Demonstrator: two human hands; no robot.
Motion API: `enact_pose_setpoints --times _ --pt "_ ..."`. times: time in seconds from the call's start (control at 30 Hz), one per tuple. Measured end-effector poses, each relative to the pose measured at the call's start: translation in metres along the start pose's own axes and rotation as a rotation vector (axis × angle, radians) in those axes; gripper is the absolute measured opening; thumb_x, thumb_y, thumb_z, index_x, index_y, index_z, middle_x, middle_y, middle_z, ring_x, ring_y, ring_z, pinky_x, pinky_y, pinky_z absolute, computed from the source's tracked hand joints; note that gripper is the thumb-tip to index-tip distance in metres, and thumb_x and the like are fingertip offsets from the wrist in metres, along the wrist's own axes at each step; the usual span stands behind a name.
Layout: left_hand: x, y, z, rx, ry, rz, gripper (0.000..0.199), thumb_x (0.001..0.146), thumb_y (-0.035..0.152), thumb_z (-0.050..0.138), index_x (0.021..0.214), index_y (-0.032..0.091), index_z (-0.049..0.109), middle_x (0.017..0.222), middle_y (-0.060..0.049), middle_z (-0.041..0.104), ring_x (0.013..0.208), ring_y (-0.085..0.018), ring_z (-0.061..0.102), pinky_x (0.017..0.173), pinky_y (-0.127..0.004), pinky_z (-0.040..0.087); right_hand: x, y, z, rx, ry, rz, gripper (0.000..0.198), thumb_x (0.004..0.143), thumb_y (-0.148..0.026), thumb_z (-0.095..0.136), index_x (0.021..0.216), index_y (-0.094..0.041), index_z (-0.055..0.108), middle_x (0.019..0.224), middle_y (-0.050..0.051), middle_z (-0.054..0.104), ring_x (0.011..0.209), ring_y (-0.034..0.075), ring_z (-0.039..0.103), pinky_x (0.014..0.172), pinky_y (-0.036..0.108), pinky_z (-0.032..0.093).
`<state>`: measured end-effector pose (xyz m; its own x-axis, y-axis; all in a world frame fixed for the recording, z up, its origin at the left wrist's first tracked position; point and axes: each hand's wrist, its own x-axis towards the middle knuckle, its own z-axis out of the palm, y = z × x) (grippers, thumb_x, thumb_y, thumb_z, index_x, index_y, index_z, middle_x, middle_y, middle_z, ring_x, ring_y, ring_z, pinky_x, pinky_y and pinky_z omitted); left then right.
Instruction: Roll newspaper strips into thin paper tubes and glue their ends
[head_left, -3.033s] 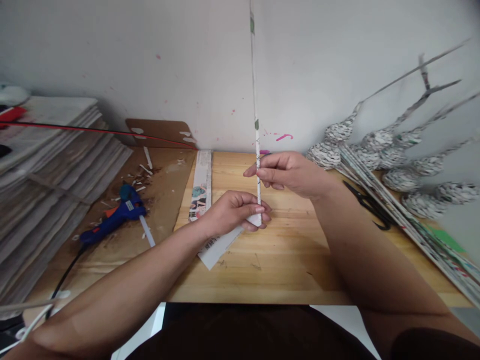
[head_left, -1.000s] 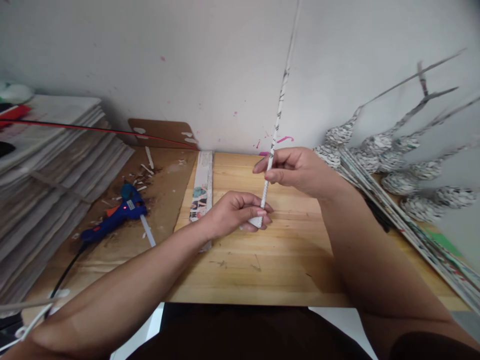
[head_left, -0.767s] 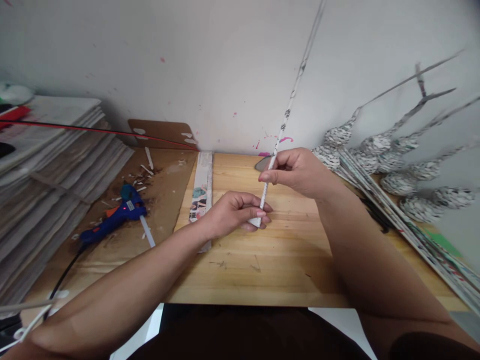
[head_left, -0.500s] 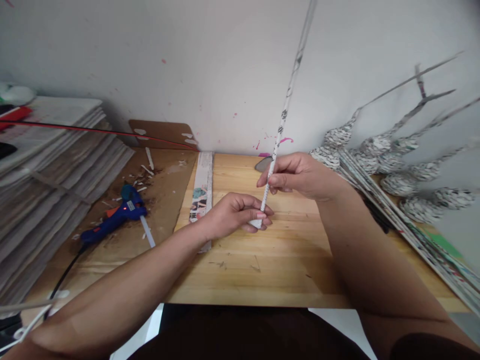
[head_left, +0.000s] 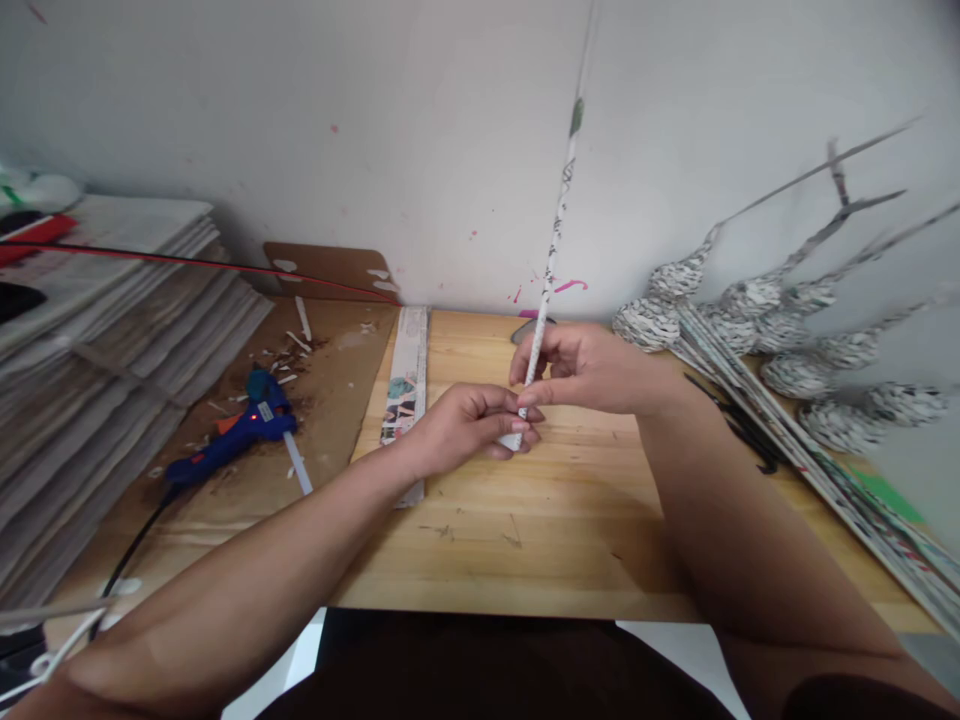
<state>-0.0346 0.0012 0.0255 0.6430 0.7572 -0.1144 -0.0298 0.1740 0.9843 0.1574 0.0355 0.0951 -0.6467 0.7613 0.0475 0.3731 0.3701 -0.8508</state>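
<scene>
A long thin tube of rolled newspaper rises almost upright over the wooden tabletop, its upper end blurred against the wall. My left hand pinches its lower end, where a small white piece of paper shows between thumb and fingers; I cannot tell its full shape. Just above, my right hand has thumb and fingers closed round the tube, nearly touching the left fingertips. A flat strip of folded newspaper lies on the table left of my hands. A dark grey object is partly hidden behind my right hand.
On the left, a blue glue gun with a lit red light rests on brown cardboard among scraps. Beyond it stands a tied newspaper stack. On the right are several woven paper bulbs and a bundle of paper tubes.
My right hand has slid down the tube toward my left hand. The tube's top has swung left, so it stands more upright. My left hand keeps its hold.
</scene>
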Motion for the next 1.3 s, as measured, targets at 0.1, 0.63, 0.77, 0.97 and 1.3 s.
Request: enact_pose_setpoints --times 0.1,0.63,0.77,0.97,1.3 --pt "0.002 -0.002 -0.001 -0.019 0.052 0.052 0.02 0.083 0.03 0.063 0.098 0.017 0.059 0.089 -0.006 0.07 0.082 -0.016 0.065 0.066 -0.025 0.051 0.002 0.001 0.003 -0.039 -0.032 -0.003 0.02 0.073 -0.032 0.071 0.082 -0.017 0.062 0.077 0.001 0.062 0.071 0.013 0.057 0.063 0.026 0.044" --pt "0.003 -0.004 -0.004 0.643 0.34 0.279 0.059 0.083 0.022 0.056 0.14 0.023 0.042 0.076 0.0 0.073 0.07 -0.014 0.063 0.072 -0.025 0.045 -0.025 0.009 0.045 -0.231 0.251 0.14 0.016 0.081 -0.031 0.063 0.081 -0.021 0.074 0.077 0.002 0.072 0.068 0.015 0.061 0.061 0.025 0.043" --pt "0.005 -0.01 -0.005 0.639 0.316 0.257 0.041 0.082 0.029 0.06 0.122 0.02 0.062 0.088 -0.005 0.075 0.078 -0.016 0.067 0.074 -0.025 0.047 -0.035 0.019 0.052 -0.119 0.331 0.159 0.019 0.083 -0.033 0.06 0.083 -0.018 0.071 0.078 0.003 0.071 0.07 0.015 0.062 0.064 0.025 0.045" --pt "0.006 0.002 -0.014 0.652 0.38 0.214 0.041 0.089 0.048 0.047 0.084 0.016 0.072 0.075 -0.005 0.073 0.069 -0.017 0.066 0.068 -0.026 0.047 -0.043 0.054 0.06 0.096 0.625 0.247 0.029 0.08 -0.041 0.063 0.085 -0.013 0.065 0.073 0.007 0.068 0.065 0.017 0.062 0.061 0.027 0.047" --pt "0.104 0.022 -0.016 1.235 0.141 0.449 0.054 0.089 0.024 0.046 0.142 0.017 0.037 0.145 -0.012 0.043 0.132 -0.023 0.04 0.107 -0.035 0.029 -0.046 0.055 0.064 -0.099 0.64 0.077 0.02 0.082 -0.037 0.059 0.084 -0.018 0.065 0.068 0.004 0.067 0.056 0.016 0.058 0.056 0.028 0.045"
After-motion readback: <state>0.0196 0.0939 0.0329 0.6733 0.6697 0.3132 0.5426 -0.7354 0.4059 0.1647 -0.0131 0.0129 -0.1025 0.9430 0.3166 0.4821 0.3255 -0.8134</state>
